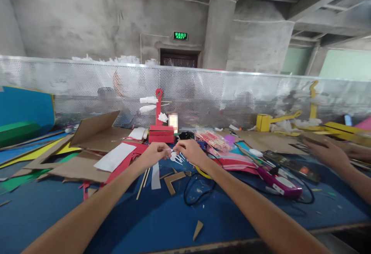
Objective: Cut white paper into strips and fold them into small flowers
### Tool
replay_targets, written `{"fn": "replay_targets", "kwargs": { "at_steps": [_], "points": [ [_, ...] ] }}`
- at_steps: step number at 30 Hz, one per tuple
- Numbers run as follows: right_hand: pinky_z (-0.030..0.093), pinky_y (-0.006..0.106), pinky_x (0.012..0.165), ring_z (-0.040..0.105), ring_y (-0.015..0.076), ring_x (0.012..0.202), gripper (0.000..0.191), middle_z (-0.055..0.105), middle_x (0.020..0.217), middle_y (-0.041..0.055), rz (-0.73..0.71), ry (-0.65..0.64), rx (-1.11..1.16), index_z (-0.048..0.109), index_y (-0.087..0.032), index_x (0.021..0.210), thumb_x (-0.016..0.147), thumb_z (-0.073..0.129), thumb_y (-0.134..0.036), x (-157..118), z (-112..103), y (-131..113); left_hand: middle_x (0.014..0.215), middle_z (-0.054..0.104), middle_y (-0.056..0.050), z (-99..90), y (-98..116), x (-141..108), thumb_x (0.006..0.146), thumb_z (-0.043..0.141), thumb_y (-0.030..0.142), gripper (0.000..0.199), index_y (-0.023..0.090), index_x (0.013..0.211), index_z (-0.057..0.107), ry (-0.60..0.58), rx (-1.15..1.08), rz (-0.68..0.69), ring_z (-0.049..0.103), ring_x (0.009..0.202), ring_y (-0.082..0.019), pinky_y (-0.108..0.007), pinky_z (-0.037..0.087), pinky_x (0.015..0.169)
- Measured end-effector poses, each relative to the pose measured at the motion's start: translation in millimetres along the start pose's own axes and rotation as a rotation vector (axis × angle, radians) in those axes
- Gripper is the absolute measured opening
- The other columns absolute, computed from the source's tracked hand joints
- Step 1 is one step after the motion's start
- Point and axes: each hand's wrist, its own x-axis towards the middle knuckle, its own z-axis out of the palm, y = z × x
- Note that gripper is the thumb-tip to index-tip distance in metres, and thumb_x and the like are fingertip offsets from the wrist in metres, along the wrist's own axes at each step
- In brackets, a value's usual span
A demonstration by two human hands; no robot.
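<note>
My left hand (156, 154) and my right hand (191, 152) meet over the middle of the table, fingertips pinched close together. Between them shows a small white piece, too small to name. Just below the fingers is a white paper cut into thin strips (177, 159); whether it hangs from them or lies on the table I cannot tell. Behind the hands stands a red cardboard box (161, 135) with a red upright (159, 107) bearing white tufts on sticks. Nearer me lie a white paper strip (155, 176), thin wooden sticks (142, 184) and an L-shaped cardboard piece (174, 182).
Cardboard sheets (95, 138) and white paper (115, 157) are piled at left. On the right are bagged sticks (213, 139), a purple power strip (279, 182) with a black cable (185, 198), and a co-worker's hand (327, 153). A perforated metal screen (203, 95) runs behind.
</note>
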Motion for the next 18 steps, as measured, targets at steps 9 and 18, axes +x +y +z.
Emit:
{"fn": "replay_targets", "kwargs": {
  "at_steps": [9, 18],
  "points": [
    [0.039, 0.021, 0.060, 0.060, 0.0125, 0.060, 0.037, 0.068, 0.065, 0.0019, -0.007, 0.017, 0.135, 0.070, -0.016, 0.073, 0.091, 0.049, -0.041, -1.9, 0.7, -3.9, 0.074, 0.069, -0.005, -1.7, 2.1, -0.9, 0.079, 0.061, 0.038, 0.026, 0.012, 0.077, 0.066, 0.002, -0.047, -0.014, 0.055, 0.060, -0.011, -0.023, 0.042, 0.059],
    [0.040, 0.022, 0.064, 0.059, 0.0136, 0.071, 0.008, 0.068, 0.079, 0.0015, -0.051, 0.049, 0.145, 0.067, -0.018, 0.083, 0.084, 0.060, -0.022, -1.9, 2.5, -6.4, 0.074, 0.069, -0.005, -2.8, 4.2, -2.7, 0.078, 0.060, 0.042, 0.030, 0.013, 0.075, 0.068, -0.017, -0.023, -0.063, 0.055, 0.060, -0.012, -0.023, 0.041, 0.058]
  ]
}}
